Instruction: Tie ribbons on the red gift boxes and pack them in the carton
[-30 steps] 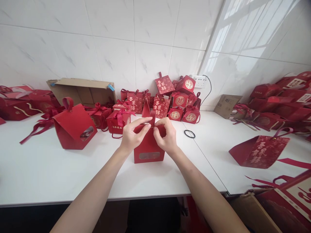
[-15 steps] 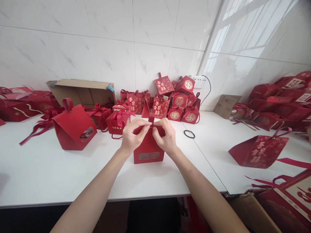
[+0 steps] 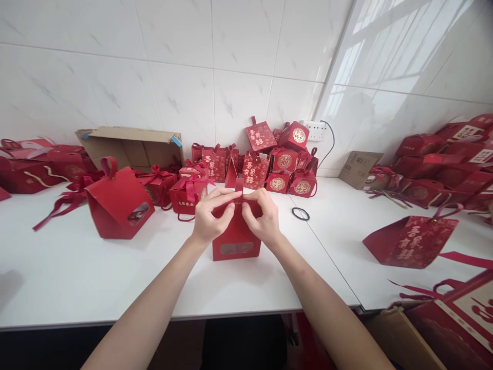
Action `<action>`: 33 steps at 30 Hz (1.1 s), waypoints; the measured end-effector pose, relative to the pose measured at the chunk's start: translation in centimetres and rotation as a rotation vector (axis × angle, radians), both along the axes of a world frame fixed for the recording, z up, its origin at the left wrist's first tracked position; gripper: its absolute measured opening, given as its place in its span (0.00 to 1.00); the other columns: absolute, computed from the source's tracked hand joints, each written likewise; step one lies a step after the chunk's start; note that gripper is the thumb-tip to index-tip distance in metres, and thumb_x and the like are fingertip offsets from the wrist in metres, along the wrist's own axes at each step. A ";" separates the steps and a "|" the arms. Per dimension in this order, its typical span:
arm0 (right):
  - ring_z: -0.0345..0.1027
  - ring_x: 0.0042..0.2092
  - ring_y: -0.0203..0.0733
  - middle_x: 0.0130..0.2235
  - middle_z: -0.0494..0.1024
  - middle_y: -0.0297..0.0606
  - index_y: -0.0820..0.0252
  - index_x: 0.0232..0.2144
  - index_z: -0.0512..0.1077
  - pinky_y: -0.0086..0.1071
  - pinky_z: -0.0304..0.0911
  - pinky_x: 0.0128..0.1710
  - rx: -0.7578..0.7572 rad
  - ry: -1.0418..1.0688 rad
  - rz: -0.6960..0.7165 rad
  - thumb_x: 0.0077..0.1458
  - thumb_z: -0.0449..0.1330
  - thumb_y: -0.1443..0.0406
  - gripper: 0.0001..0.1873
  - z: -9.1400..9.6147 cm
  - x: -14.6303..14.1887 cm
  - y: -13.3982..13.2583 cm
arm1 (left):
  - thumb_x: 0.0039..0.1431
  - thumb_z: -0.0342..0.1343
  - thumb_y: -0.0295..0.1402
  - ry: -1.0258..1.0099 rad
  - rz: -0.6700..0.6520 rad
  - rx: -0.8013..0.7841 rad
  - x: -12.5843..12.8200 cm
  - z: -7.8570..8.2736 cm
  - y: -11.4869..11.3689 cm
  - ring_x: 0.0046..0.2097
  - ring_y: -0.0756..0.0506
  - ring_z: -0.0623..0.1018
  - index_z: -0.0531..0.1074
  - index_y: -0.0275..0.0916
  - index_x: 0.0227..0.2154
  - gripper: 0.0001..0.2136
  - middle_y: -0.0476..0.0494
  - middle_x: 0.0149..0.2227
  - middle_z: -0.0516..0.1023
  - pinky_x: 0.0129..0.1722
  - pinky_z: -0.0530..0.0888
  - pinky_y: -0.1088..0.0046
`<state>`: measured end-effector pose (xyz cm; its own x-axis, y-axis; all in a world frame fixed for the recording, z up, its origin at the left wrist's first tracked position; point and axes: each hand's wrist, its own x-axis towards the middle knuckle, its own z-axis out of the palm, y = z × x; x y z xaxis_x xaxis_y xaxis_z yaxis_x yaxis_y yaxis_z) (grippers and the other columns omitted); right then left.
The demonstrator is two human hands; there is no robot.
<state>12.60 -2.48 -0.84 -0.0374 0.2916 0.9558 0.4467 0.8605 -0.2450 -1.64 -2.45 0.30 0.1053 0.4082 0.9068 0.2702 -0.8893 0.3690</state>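
Observation:
A red gift box (image 3: 235, 231) with a small clear window (image 3: 235, 247) stands upright on the white table in front of me. Its ribbon loop (image 3: 239, 186) rises between my two hands. At the left part of the top edge, my left hand (image 3: 212, 213) holds the box, index finger stretched along the edge and thumb on the near face. My right hand (image 3: 262, 213) pinches the top edge on the other side of the loop, its fingers bent behind and thumb in front. My fingers hide most of the edge.
Another red gift box (image 3: 117, 200) stands to the left, and a patterned one (image 3: 414, 241) to the right. Piled red boxes (image 3: 285, 159) line the wall beside an open cardboard box (image 3: 131, 149). A black ring (image 3: 300, 214) lies near the table seam.
My left thumb has slid down and away from the ribbon loop, while the index finger has straightened along the top edge. My right hand has barely moved.

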 end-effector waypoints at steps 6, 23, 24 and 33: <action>0.66 0.33 0.38 0.30 0.70 0.34 0.56 0.33 0.66 0.33 0.64 0.32 -0.014 -0.002 -0.019 0.54 0.54 0.71 0.05 -0.1 0.0 0.2 | 0.54 0.53 0.25 -0.008 0.005 -0.017 0.0 0.0 0.0 0.37 0.49 0.76 0.78 0.39 0.38 0.12 0.45 0.35 0.77 0.38 0.75 0.72; 0.68 0.27 0.40 0.27 0.73 0.37 0.52 0.32 0.68 0.35 0.59 0.25 -0.076 -0.055 -0.108 0.57 0.55 0.60 0.05 -0.4 0.7 -0.2 | 0.54 0.53 0.27 -0.094 -0.038 -0.036 0.8 -0.9 0.0 0.39 0.47 0.77 0.77 0.35 0.37 0.10 0.40 0.37 0.78 0.41 0.77 0.70; 0.68 0.27 0.41 0.27 0.73 0.38 0.51 0.32 0.68 0.36 0.58 0.23 -0.091 -0.058 -0.110 0.57 0.55 0.56 0.07 -0.4 0.7 -0.2 | 0.53 0.53 0.27 -0.094 -0.039 -0.037 0.8 -1.0 0.1 0.39 0.47 0.78 0.77 0.36 0.37 0.10 0.40 0.37 0.78 0.40 0.77 0.70; 0.64 0.26 0.39 0.26 0.70 0.42 0.52 0.26 0.67 0.42 0.57 0.24 -0.273 0.075 -0.170 0.45 0.51 0.35 0.29 -0.6 0.6 -0.1 | 0.54 0.50 0.27 -0.061 0.009 -0.140 1.1 -1.2 -0.2 0.39 0.45 0.77 0.77 0.37 0.35 0.11 0.41 0.38 0.77 0.43 0.77 0.66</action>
<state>13.23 -2.54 -1.49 0.1008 0.5339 0.8395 0.5501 0.6732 -0.4942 -0.51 -2.66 -0.88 0.0475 0.5319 0.8455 0.2510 -0.8256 0.5053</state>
